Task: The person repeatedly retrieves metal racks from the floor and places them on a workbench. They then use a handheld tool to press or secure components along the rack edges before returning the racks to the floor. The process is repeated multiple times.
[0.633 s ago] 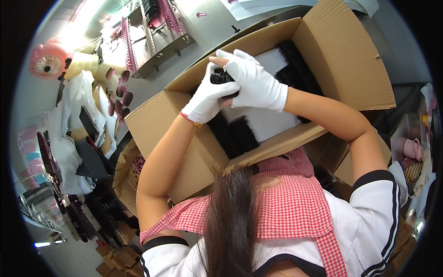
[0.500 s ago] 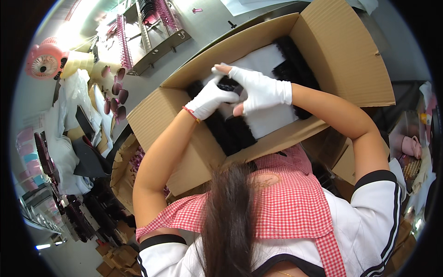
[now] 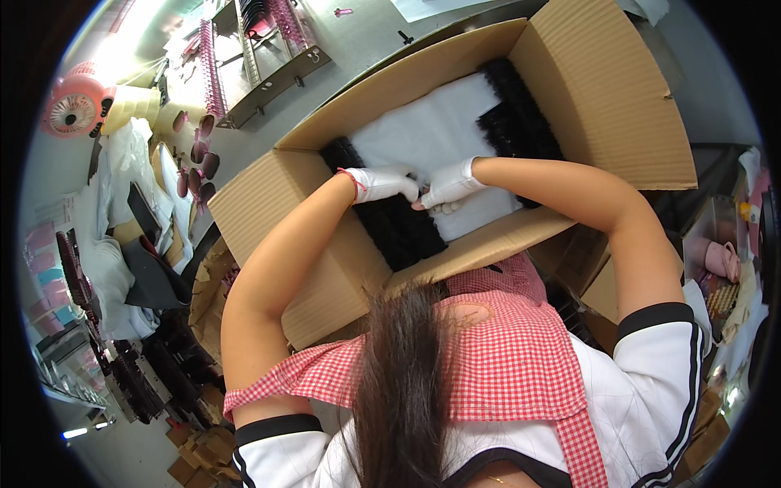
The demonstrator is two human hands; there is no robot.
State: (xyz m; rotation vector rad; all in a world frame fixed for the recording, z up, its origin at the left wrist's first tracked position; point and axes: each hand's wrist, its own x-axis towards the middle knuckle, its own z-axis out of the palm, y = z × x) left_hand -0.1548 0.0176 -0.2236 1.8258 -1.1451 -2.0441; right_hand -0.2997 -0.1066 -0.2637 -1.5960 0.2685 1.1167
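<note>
My left hand (image 3: 386, 184), in a white glove with a red cord at the wrist, is inside an open cardboard box (image 3: 342, 236). Its fingers are bent in over the inner edge of a black bristly row (image 3: 400, 233). Beside it, nearly touching, is my right hand (image 3: 451, 184), gloved in white with bare fingertips and curled fingers. Between the hands a small dark bit shows, but what they pinch is hidden. Beneath them lies a white sheet (image 3: 427, 122), spread between that row and a second black bristly row (image 3: 521, 110) on the right.
The box's flaps (image 3: 606, 89) stand spread outward. Beyond it, a metal rack (image 3: 272, 77) with pink and dark pieces rests on a grey table. Several dark oval heads (image 3: 195, 159), a pink fan (image 3: 75, 106) and white plastic wrapping (image 3: 122, 211) are at left.
Both hands have come lower and nearer to me within the box. My right hand, spread before, is now curled. More of the white sheet shows at the far side.
</note>
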